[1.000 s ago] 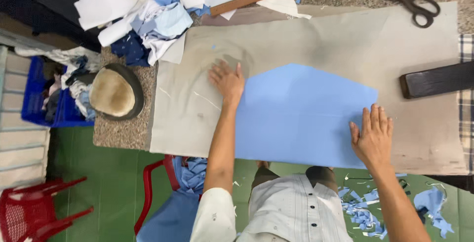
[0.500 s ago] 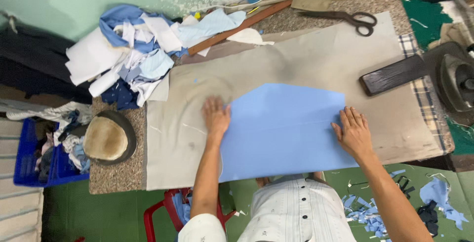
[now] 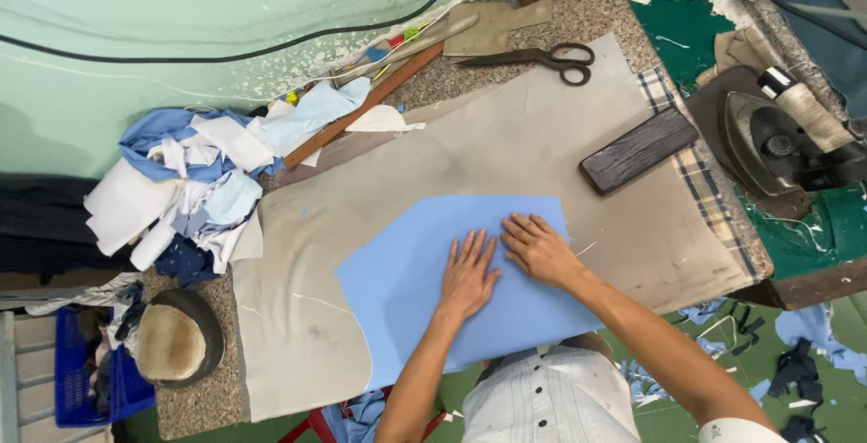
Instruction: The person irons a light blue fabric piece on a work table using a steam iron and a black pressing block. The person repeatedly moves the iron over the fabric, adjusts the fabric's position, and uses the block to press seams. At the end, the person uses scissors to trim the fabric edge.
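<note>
You stand at a speckled stone counter (image 3: 194, 402) set against a pale green wall (image 3: 181, 0) with a black cable running along it. Most of the counter is covered by a large beige pressing cloth (image 3: 506, 149), stained in places and edged with a checked fabric strip (image 3: 695, 190) on the right. On that cloth, toward your side, lies a light blue fabric piece (image 3: 402, 280), flat, with one angled edge pointing left and its near edge hanging slightly over the counter's front.

At the far left corner sits a heap of blue and white fabric scraps (image 3: 185, 186), spilling to the counter's edge. Right of the cloth, off the counter's end, a heavy dark iron (image 3: 768, 140) rests on a green surface. A round tan pad in a dark bowl (image 3: 176, 344) sits on the near left corner. A long wooden ruler (image 3: 361, 109) lies diagonally by the wall, a dark wooden block (image 3: 639, 149) lies on the cloth to the right, and black scissors (image 3: 546, 56) lie near the far edge.

Your left hand (image 3: 468, 276) lies palm down on the blue piece, fingers spread and flat. Your right hand (image 3: 540, 249) rests just beside it, also palm down on the blue fabric near its right edge, fingers slightly fanned and pressing, gripping nothing.
</note>
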